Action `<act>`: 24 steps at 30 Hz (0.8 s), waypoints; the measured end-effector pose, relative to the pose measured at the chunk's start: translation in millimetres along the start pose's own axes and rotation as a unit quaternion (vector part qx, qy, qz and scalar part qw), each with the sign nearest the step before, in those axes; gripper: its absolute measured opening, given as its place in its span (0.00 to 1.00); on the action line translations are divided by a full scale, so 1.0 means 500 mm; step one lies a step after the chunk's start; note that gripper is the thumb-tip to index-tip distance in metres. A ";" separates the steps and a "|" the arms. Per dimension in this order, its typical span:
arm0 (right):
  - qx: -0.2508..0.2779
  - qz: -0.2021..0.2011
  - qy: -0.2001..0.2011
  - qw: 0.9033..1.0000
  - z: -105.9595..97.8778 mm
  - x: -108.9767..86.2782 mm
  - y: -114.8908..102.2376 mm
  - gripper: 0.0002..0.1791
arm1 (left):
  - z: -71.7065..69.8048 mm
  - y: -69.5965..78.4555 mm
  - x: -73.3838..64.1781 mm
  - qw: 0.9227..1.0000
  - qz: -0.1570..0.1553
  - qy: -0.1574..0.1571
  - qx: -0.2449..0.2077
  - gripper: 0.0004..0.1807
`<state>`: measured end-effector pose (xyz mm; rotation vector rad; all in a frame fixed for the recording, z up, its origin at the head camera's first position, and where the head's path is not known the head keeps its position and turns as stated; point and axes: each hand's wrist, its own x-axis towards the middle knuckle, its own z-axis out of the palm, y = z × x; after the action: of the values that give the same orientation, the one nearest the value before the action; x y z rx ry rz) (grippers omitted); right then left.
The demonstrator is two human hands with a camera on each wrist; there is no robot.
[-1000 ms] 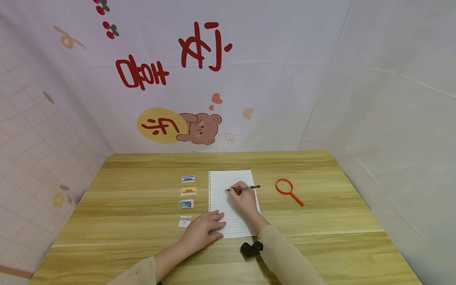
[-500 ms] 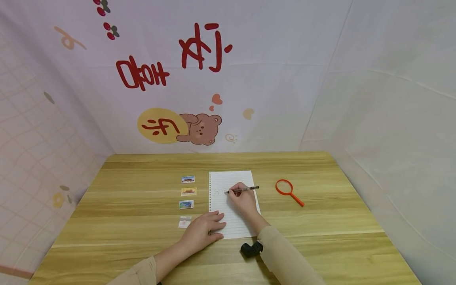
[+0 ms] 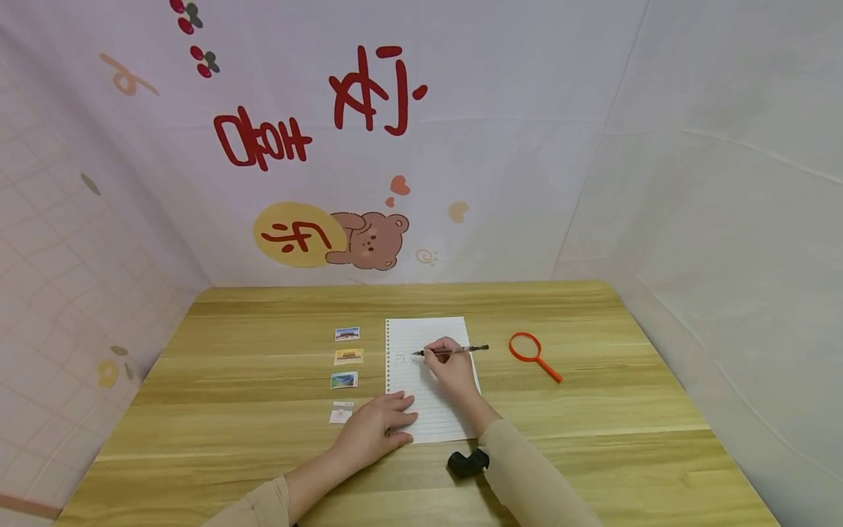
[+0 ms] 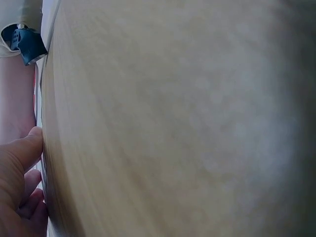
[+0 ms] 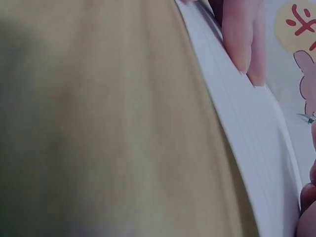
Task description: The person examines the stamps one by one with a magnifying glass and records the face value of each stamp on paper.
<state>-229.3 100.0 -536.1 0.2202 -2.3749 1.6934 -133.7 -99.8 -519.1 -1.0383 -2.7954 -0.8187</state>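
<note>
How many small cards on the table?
4, left of the paper, far to near: blue card, yellow card, blue-green card, pale card by the left hand.

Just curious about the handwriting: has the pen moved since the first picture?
Yes: the pen now reaches farther right, its back end nearer the unmoved magnifying glass.

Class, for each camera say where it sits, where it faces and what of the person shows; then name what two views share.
Head: on the head, facing forward and down at table and paper; left grip, right grip and sleeves show.
Left wrist: worn there, facing mostly table; left grip at left edge, right forearm above.
Right wrist: worn there, facing table and paper; left fingers at top, right grip partly at right.
Shared: head and right wrist both show paper and bear print.
</note>
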 end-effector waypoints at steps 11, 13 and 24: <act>0.026 -0.021 -0.007 0.999 -0.078 0.005 -0.004 0.07 | -0.001 0.000 0.000 1.000 -0.004 0.002 -0.005 0.20; 0.049 -0.033 -0.005 0.998 -0.103 0.005 -0.002 0.08 | -0.002 0.000 0.000 1.000 -0.006 0.002 -0.006 0.20; 0.066 -0.106 -0.010 0.992 -0.266 -0.023 -0.019 0.11 | -0.003 0.006 0.000 1.000 -0.010 0.003 -0.007 0.20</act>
<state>-204.2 222.6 -488.4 0.4950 -2.1646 1.7533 -131.9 -98.7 -516.4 -1.0084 -2.8038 -0.8439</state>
